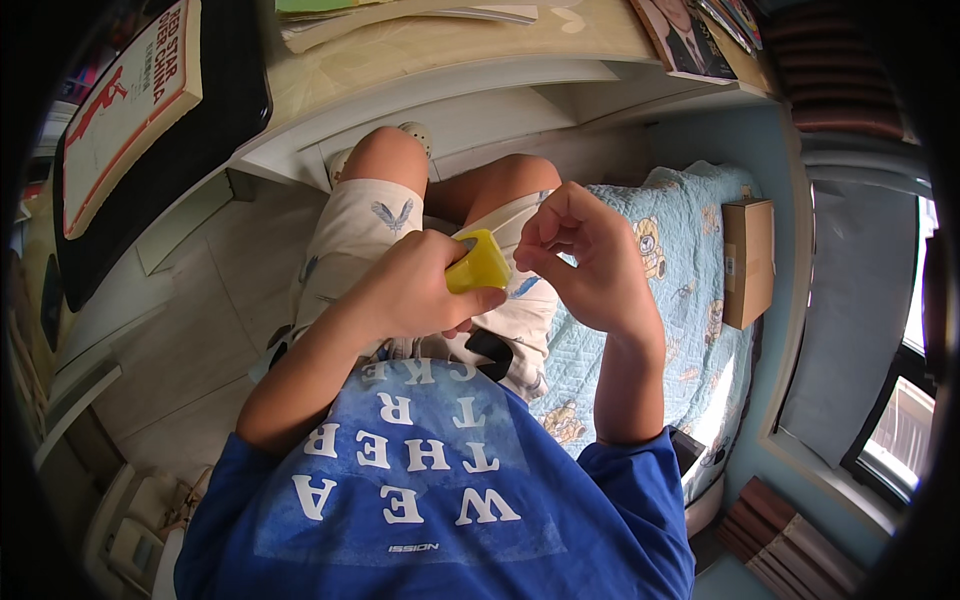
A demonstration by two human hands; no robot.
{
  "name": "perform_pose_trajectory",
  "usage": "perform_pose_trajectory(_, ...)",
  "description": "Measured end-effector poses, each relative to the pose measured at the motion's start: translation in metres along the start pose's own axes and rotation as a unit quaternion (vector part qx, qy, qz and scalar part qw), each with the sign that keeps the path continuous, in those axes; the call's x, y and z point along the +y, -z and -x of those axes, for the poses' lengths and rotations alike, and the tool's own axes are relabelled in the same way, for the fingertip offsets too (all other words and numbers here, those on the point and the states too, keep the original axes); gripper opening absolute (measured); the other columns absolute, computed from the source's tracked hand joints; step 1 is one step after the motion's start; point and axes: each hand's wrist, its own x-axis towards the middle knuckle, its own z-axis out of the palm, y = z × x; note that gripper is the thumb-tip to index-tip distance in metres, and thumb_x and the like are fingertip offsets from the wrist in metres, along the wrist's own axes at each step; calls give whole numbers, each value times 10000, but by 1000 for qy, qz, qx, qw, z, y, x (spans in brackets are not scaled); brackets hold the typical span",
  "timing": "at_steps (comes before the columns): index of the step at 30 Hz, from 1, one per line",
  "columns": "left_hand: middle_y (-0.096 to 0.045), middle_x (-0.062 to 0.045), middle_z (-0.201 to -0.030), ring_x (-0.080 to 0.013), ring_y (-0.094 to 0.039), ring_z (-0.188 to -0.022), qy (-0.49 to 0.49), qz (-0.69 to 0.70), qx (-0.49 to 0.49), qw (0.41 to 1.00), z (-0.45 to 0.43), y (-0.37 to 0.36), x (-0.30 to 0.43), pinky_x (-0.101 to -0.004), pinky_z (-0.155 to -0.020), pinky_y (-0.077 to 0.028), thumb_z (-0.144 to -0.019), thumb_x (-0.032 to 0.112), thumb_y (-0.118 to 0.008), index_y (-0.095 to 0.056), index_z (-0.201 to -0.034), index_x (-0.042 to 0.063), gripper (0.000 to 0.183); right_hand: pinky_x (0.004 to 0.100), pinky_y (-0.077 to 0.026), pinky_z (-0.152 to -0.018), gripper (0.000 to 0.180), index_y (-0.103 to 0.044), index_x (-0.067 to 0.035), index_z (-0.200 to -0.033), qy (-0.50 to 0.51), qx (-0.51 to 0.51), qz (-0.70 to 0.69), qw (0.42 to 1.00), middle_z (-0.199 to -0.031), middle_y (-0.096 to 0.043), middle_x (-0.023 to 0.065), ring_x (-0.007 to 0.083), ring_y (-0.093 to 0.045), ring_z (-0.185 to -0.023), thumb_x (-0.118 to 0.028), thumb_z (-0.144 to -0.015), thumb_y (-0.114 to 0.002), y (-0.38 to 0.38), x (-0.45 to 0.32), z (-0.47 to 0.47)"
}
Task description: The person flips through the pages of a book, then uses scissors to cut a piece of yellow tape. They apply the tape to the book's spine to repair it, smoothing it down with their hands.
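My left hand (416, 289) is closed around a small yellow plastic object (480, 264) with a dark grey part near its top; the hand hides much of it, and its exact kind cannot be told. It is held above my lap, over patterned cream shorts (360, 214). Just to the right of it, my right hand (589, 259) is raised with thumb and forefinger drawn together and the other fingers curled. Whether something thin is pinched between those fingertips does not show. The two hands are apart.
A desk (465, 49) runs across the top, bearing papers, a book (127, 112) on a black surface, and magazines (686, 37). On the right a bed with a blue quilt (675, 262) holds a cardboard box (748, 262). A window (896, 427) lies beyond.
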Motion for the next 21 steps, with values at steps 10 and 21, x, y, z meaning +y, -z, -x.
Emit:
perform_pose_trajectory(10, -705, -54, -759, -111, -694, -675, -79, 79, -50, 992, 10, 7, -14, -253, -624, -520, -902, 194, -757, -702, -934, -26, 229, 276, -573, -782, 310, -466, -31, -900, -42, 2, -72, 997, -866, -634, 63, 126, -673, -835, 164, -821, -694, 16, 12, -6)
perform_pose_trajectory(21, -687, -55, -647, -109, -680, -590, -58, 14, 14, 998, 15, 12, -16, -252, -529, -495, -904, 300, -774, -728, -833, -28, 339, 288, -565, -718, 309, -460, -40, -891, -42, 42, -119, 991, -862, -646, 91, 142, -661, -790, 157, -841, -692, 28, 22, -2)
